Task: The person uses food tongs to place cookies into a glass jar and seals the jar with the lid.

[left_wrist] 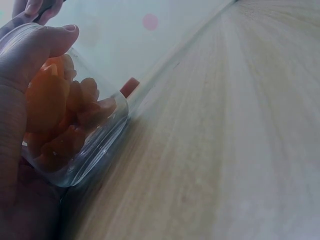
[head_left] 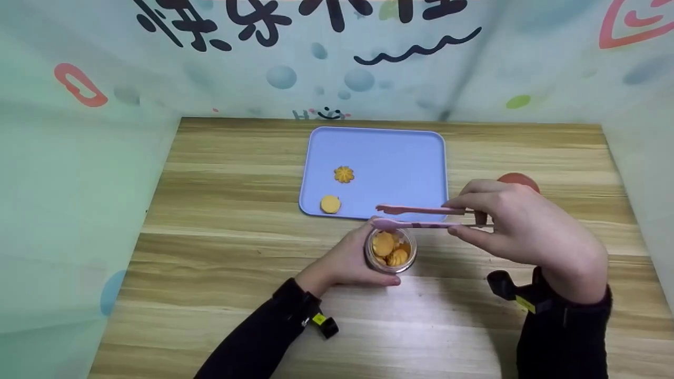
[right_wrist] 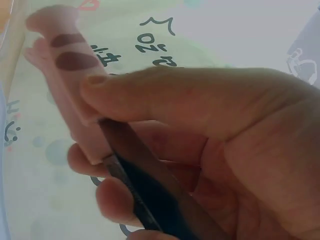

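While the left hand (head_left: pixel 350 258) grips the jar (head_left: pixel 390 270), the right hand (head_left: pixel 532 226) pinches tongs (head_left: pixel 421 210) | cookies (head_left: pixel 383 243) likely light, crumbly | best held gently by opposite edges

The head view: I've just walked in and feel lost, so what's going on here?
A person's left hand holds a clear jar with biscuits inside, while the right hand grips pink tongs near it. The tongs are open, with nothing visible between their tips. Two more biscuits lie on the blue tray beyond the jar.
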The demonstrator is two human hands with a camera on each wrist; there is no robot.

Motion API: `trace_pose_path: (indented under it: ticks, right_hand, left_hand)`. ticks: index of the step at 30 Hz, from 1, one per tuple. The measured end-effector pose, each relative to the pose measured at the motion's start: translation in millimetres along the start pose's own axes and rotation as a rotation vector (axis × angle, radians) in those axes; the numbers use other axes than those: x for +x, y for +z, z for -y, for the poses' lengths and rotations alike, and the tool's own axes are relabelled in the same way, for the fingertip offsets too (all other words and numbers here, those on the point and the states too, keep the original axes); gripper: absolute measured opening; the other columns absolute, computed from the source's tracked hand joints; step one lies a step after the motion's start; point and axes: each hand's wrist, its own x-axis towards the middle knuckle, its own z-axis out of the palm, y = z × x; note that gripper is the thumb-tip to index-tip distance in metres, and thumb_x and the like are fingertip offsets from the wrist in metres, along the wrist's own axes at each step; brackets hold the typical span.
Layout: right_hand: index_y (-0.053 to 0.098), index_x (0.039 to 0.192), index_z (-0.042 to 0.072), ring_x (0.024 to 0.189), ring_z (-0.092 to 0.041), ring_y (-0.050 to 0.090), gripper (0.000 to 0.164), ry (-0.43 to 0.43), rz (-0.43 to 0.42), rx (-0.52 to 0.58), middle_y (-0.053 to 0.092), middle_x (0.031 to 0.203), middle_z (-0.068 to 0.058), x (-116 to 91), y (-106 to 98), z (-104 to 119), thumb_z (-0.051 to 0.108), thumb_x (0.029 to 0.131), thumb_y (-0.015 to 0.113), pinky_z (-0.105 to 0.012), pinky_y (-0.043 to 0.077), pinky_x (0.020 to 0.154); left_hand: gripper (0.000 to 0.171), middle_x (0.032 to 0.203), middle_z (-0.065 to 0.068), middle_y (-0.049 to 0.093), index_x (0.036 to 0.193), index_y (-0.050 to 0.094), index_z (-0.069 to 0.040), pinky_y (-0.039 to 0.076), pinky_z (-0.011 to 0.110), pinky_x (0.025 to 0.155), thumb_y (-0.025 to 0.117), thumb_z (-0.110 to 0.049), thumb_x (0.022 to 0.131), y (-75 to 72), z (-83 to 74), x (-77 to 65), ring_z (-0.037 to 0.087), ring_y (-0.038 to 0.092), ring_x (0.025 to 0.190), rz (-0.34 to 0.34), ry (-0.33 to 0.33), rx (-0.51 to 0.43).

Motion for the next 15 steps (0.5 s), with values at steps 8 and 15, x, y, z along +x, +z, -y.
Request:
trace_pose_path:
  ticks: [8, 15]
  right_hand:
    - [0.069, 0.111, 0.016, 0.069, -0.002, 0.054, 0.031, 0.048, -0.094, 0.004, 0.064, 0.093, 0.007, 8.2, 6.0, -9.2, 0.027, 0.082, 0.074, -0.011, 0.041, 0.058]
    - [0.067, 0.114, 0.016, 0.07, -0.007, 0.056, 0.036, 0.191, -0.106, 0.002, 0.062, 0.096, 0.004, 28.6, 31.7, -27.9, 0.034, 0.083, 0.072, -0.023, 0.047, 0.056]
  left_hand:
    - [0.096, 0.125, -0.016, 0.054, 0.132, 0.038, -0.036, 0.042, 0.032, 0.107, 0.089, -0.05, 0.052, 3.3, 19.7, 5.1, 0.005, 0.053, 0.118, -0.026, 0.058, 0.05]
    - [0.092, 0.124, -0.013, 0.056, 0.131, 0.038, -0.034, 0.043, 0.029, 0.106, 0.09, -0.044, 0.056, 1.6, 8.9, 3.5, 0.005, 0.054, 0.114, -0.016, 0.059, 0.019]
